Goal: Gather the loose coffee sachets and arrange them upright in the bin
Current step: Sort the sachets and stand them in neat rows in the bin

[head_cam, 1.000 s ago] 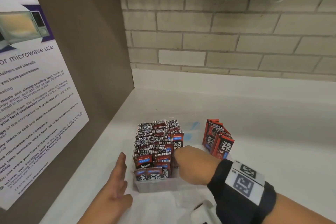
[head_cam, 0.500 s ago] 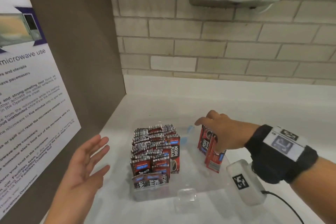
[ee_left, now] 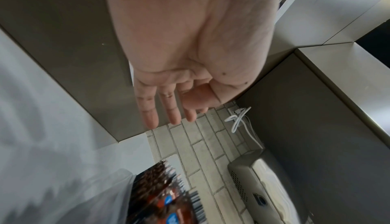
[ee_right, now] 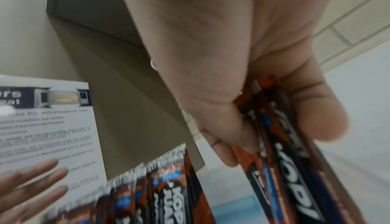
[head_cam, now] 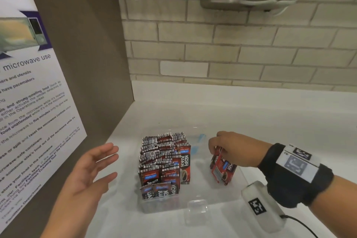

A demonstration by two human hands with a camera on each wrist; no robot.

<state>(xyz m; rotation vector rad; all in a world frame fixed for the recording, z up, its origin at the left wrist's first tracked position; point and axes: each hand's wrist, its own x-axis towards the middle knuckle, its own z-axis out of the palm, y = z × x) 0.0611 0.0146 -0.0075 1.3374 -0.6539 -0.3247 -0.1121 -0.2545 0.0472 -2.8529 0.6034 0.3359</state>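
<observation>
Notice (head_cam: 29, 114) about microwave use hangs on the panel beside the tabletop's (head_cam: 270, 121) left edge, apart from the work. Left hand (head_cam: 87, 176) hovers just left of the bin (head_cam: 197, 206), its grip wide and empty, palm turned toward the sachets, likely ready to steady the packed rows when more go in. The clear bin sits near the tabletop's left edge; its left side holds the rows (head_cam: 164, 162) of sachets standing upright and pressed close, which keeps them from tipping. The bin's right side is mostly bare floor. There the right hand (head_cam: 233, 150) pinches a bundle (head_cam: 222, 170) of sachets by the top edges, thumb on one face and fingers on the other, so they hang squared together and upright over the open space, probably to be set against the rows.
</observation>
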